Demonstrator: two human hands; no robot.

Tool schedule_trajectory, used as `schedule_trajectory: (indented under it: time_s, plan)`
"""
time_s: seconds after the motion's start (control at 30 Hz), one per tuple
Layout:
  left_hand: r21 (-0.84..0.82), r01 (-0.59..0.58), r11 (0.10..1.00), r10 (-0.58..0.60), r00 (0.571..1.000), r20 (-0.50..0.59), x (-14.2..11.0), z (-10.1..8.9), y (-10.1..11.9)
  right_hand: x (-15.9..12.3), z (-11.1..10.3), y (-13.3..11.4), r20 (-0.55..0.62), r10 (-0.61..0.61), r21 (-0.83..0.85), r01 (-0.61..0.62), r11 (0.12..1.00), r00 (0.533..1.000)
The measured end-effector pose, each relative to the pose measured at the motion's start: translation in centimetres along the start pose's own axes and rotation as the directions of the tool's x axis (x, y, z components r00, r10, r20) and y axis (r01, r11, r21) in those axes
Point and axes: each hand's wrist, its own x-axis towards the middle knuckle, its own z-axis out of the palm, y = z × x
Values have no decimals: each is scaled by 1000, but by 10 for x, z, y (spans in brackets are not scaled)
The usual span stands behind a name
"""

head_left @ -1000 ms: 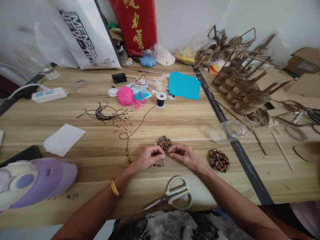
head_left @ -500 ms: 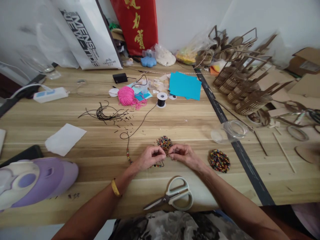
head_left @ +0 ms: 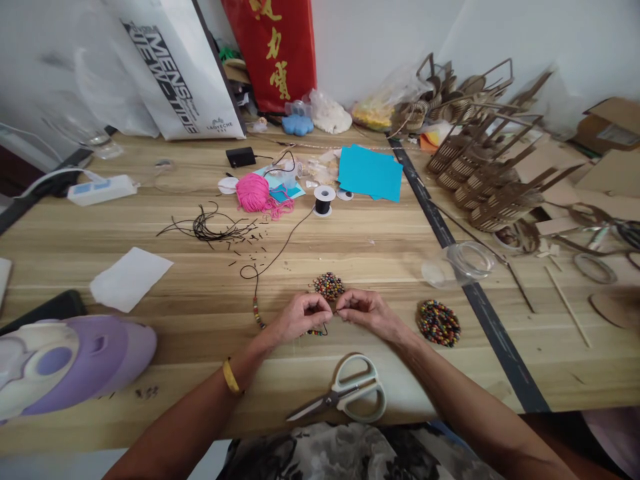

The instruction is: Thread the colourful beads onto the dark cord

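Near the table's front edge [head_left: 200,427], left hand [head_left: 300,316] and right hand [head_left: 367,311] pinch black cord [head_left: 280,250].

Both hands meet over the wooden desk [head_left: 350,253]. The left hand [head_left: 300,316] and the right hand [head_left: 367,310] pinch a thin black cord [head_left: 280,250] between their fingertips, with coloured beads [head_left: 257,313] strung on it. A small bead pile [head_left: 329,285] lies just beyond them, a larger one [head_left: 439,323] to the right. Scissors [head_left: 350,393] lie near the desk edge.
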Motion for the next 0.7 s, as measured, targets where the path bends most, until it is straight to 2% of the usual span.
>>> schedule_trajectory:
  time_s: [0.7]
  plan:
    - [0, 12, 1000, -12, 999, 40, 0, 0, 4, 0, 2, -3, 2, 15, 21, -15, 1000, 1000]
